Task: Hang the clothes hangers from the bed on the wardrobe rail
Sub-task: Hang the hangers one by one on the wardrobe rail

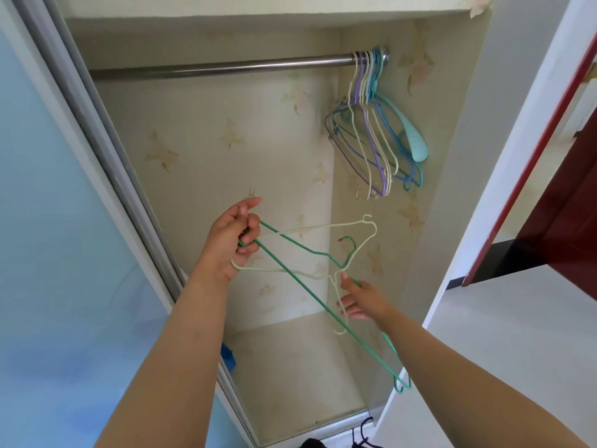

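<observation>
Both hands are raised inside the open wardrobe, below the rail (223,66). The left hand (231,240) has its fingers curled around one end of two wire hangers held together: a green hanger (300,291) and a cream hanger (323,227). The exact finger placement on the wires is hidden by the hand itself. The right hand (358,299) is at the crossing of the two hangers near their necks, thumb and fingers pinching the wires; which of the two it grips cannot be told. The green hanger's far end runs down behind the right forearm and reappears at the lower right, so part of its length is hidden. The two hangers are entangled and well below the rail, touching no part of it.

At the rail's right end, against the side wall, hangs a bunch of hangers (378,137) in cream, purple, blue and teal; they overlap so closely that the count cannot be made out. The rail's left end is cut off by the sliding door frame (106,150). A blue object (227,354) shows partly at the door's edge, unidentifiable. Dark items at the bottom edge are cut off.
</observation>
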